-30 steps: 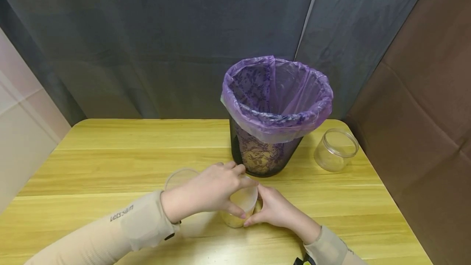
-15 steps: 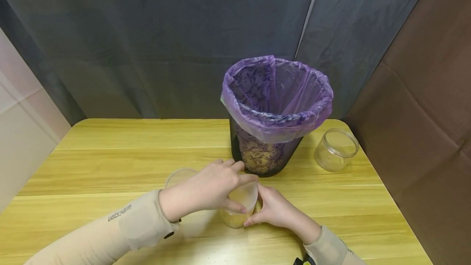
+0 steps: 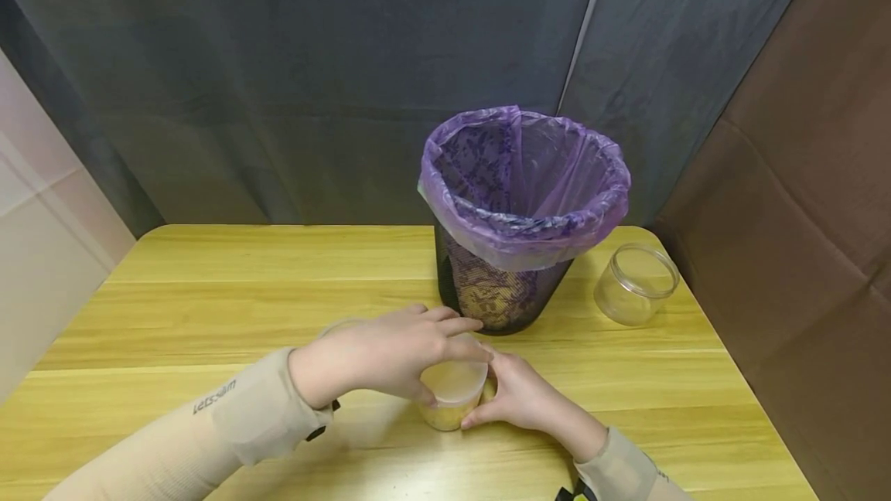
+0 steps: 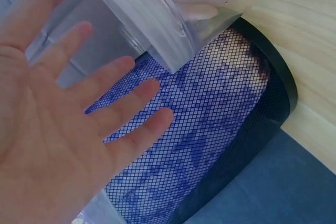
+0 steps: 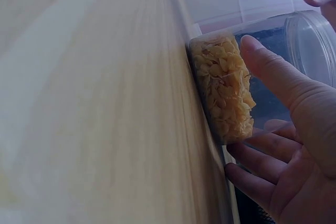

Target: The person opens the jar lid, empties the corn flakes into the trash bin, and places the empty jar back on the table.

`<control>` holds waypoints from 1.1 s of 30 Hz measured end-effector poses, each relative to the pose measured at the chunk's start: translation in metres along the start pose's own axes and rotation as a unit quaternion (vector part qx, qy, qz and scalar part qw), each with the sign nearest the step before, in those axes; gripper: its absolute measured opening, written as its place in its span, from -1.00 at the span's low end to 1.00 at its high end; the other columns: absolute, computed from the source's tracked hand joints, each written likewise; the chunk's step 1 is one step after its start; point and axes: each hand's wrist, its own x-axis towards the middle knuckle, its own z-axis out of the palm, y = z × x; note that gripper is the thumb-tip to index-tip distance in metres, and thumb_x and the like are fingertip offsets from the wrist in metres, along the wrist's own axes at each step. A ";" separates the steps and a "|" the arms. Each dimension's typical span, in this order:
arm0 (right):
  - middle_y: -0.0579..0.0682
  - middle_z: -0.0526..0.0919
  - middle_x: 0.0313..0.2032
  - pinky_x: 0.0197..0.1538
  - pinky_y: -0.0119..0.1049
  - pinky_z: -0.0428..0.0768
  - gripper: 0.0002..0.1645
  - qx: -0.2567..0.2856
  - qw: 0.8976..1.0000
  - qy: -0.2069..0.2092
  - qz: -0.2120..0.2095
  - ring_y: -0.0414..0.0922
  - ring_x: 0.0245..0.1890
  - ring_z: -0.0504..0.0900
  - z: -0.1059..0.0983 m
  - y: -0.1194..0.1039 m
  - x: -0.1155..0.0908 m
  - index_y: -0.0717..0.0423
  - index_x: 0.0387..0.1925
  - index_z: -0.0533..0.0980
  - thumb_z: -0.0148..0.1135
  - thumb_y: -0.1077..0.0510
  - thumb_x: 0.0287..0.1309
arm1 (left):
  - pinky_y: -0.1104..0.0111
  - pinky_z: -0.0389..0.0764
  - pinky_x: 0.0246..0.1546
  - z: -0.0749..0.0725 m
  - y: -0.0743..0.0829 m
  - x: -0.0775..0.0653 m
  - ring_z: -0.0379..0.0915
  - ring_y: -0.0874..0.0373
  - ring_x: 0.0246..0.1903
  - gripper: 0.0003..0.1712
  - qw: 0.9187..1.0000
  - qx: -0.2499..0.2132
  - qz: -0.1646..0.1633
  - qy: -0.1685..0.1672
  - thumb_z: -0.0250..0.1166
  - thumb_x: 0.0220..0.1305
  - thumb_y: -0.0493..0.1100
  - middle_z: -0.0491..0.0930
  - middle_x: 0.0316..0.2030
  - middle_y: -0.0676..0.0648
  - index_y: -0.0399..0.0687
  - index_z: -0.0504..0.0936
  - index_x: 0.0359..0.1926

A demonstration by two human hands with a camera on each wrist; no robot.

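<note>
A clear plastic jar [image 3: 452, 412] stands upright on the wooden table, with a translucent round lid [image 3: 459, 379] on its top. Pale yellow, petal-like flakes [image 5: 223, 87] fill its lower part. My right hand [image 3: 518, 394] grips the jar's right side, thumb on the near wall and the other fingers behind it. Over the lid's left side hovers my left hand [image 3: 393, 350]. Its fingers are spread and hold nothing; in the left wrist view the fingertips lie apart from the lid's edge.
Just behind the jar is a black mesh bin [image 3: 497, 292] lined with a purple bag [image 3: 522, 242]. Another clear jar [image 3: 633, 292], without a lid, stands near the table's right edge. Behind my left wrist, a clear round rim [image 3: 339, 325] partly shows. Grey curtains [image 3: 313, 83] hang behind the table.
My left hand has loosened from the lid and shifted slightly left, its fingers spreading, so more of the lid shows. My right hand and the jar stay in place.
</note>
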 end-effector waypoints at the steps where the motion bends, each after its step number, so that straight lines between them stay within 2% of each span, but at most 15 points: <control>1: -0.16 0.50 0.14 0.20 -0.18 0.38 0.21 -0.002 1.000 0.000 -0.002 -0.19 0.12 0.45 0.000 0.000 0.000 -0.06 0.37 0.23 0.62 -0.15 -0.37 | -0.02 0.31 0.18 0.000 0.000 0.000 0.19 -0.10 0.28 -0.10 1.000 -0.001 0.001 -0.006 0.53 -0.10 0.02 0.19 0.38 -0.09 0.28 0.38 0.33; 7: -0.12 0.43 0.23 0.24 -0.13 0.34 0.21 -0.003 1.000 -0.004 -0.002 -0.14 0.20 0.39 -0.001 0.001 0.001 -0.08 0.38 0.23 0.60 -0.19 -0.37 | -0.08 0.28 0.18 0.002 0.000 0.001 0.13 -0.13 0.31 -0.06 0.999 -0.012 0.003 -0.030 0.54 -0.10 -0.05 0.13 0.41 -0.07 0.34 0.35 0.35; 13: -0.11 0.43 0.23 0.23 -0.15 0.35 0.25 0.002 1.000 -0.007 -0.004 -0.15 0.18 0.41 -0.001 0.001 0.000 -0.17 0.41 0.17 0.60 -0.20 -0.37 | -0.04 0.31 0.17 0.005 -0.001 0.003 0.17 -0.05 0.29 -0.08 0.999 -0.009 0.008 -0.033 0.53 -0.09 -0.09 0.24 0.36 -0.02 0.32 0.35 0.34; 19: -0.16 0.46 0.18 0.21 -0.18 0.37 0.23 0.007 1.000 -0.005 -0.003 -0.19 0.14 0.43 0.000 0.002 0.001 -0.22 0.39 0.18 0.61 -0.20 -0.37 | 0.03 0.39 0.11 0.007 -0.002 0.004 0.29 0.00 0.18 -0.16 1.000 0.008 0.008 -0.010 0.54 -0.11 -0.02 0.37 0.24 -0.01 0.27 0.44 0.27; 24: -0.18 0.47 0.17 0.21 -0.19 0.36 0.24 0.009 1.000 -0.005 -0.002 -0.21 0.13 0.43 -0.001 0.002 0.001 -0.16 0.40 0.18 0.61 -0.19 -0.37 | 0.08 0.44 0.06 0.008 -0.002 0.005 0.36 0.02 0.09 -0.18 1.000 0.024 0.001 0.008 0.53 -0.11 0.10 0.43 0.14 0.01 0.24 0.47 0.25; 33: -0.14 0.54 0.08 0.15 -0.23 0.43 0.23 0.003 1.000 -0.002 0.005 -0.22 0.06 0.49 0.000 0.000 -0.001 0.01 0.37 0.21 0.62 -0.17 -0.37 | 0.18 0.51 -0.07 0.011 0.000 0.006 0.40 0.08 -0.02 -0.13 0.998 0.034 -0.015 0.040 0.53 -0.17 0.21 0.48 0.04 0.02 0.18 0.49 0.24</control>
